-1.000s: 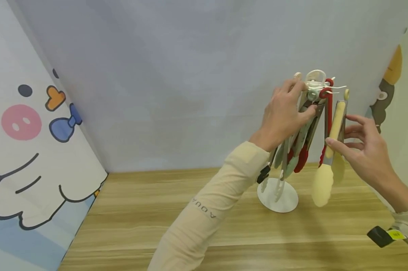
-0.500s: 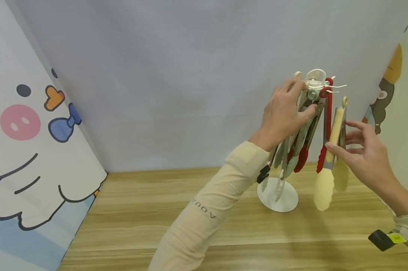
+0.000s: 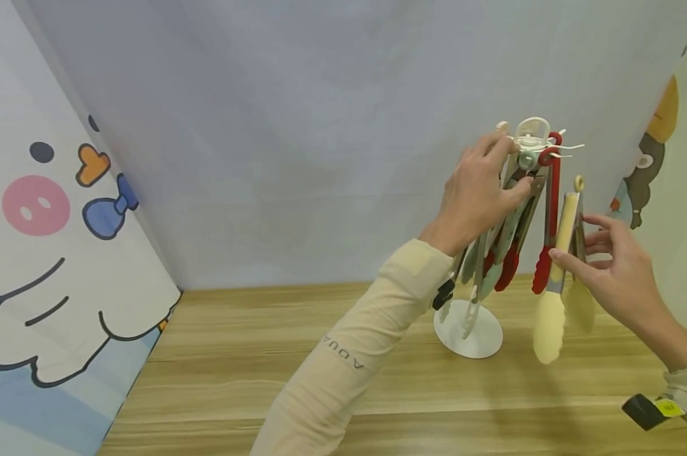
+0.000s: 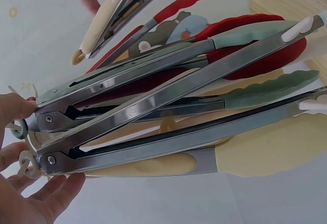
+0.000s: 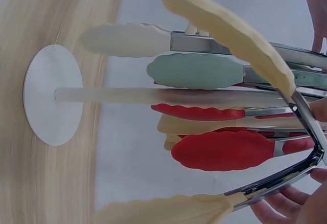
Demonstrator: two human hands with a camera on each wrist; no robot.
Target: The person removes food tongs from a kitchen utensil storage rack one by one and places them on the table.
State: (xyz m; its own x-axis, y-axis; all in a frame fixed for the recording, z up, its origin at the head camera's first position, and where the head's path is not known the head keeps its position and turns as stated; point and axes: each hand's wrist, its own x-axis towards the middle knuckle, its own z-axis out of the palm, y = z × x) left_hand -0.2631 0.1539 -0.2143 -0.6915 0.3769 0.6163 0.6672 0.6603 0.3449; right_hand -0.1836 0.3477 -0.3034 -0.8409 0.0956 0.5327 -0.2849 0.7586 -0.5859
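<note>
At the top of a white hanging stand (image 3: 468,339), my left hand (image 3: 475,190) grips the hook ring with thumb and fingers around it. Tongs with red heads (image 3: 543,271), tongs with mint-green heads (image 4: 255,32) and white-tipped tongs (image 4: 148,106) hang from it by their loops. My right hand (image 3: 623,263) holds cream-yellow tongs (image 3: 549,329) between thumb and fingers, to the right of the stand. They are off the hooks, loop up and heads down. Their arms are spread wide in the right wrist view, one head (image 5: 230,32) overlapping the hanging tongs.
The stand's round base rests on a wood-grain table (image 3: 298,373), near its back edge. A pale curtain (image 3: 321,158) hangs behind. Cartoon-printed cloth (image 3: 47,266) borders the left side, with another printed panel (image 3: 651,158) at the right.
My right hand has moved down with the yellow tongs, drawing their loop further below the hooks. More of the red tongs shows. My left hand has stayed in place.
</note>
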